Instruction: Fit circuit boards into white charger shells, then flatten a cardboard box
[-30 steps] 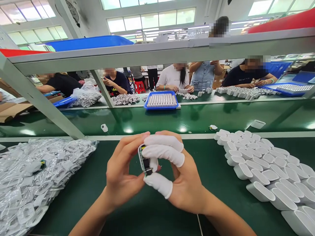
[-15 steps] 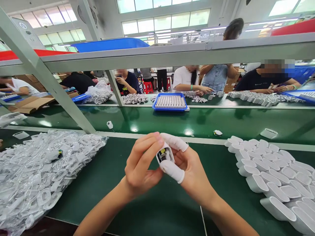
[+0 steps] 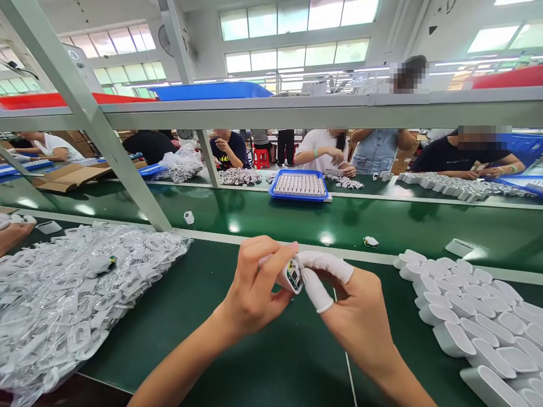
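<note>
My left hand (image 3: 254, 282) is closed around a small white plastic housing (image 3: 286, 277), above the green work surface. Its open end faces right and shows a circuit board (image 3: 293, 273) with green and yellow parts inside. My right hand (image 3: 348, 294) wears white finger covers on the thumb and forefinger. Those two fingertips pinch together at the housing's open end; whatever lies between them, beyond the rim, is hidden. To the left is a heap of white plastic parts (image 3: 85, 294) in clear plastic, with a loose circuit piece (image 3: 104, 264) on top.
Rows of white oval housings (image 3: 483, 322) stand at right. A green conveyor belt (image 3: 237, 212) runs across, carrying a white housing (image 3: 189, 217), a circuit piece (image 3: 370, 242) and a blue tray (image 3: 299, 185) at its far edge. A slanted metal post (image 3: 123, 169) rises at left. Co-workers sit opposite.
Both hands have shifted slightly right and lower in view. My right fingers have moved from around the housing to a pinch at its open end. At left, another person's hand has come into view.
</note>
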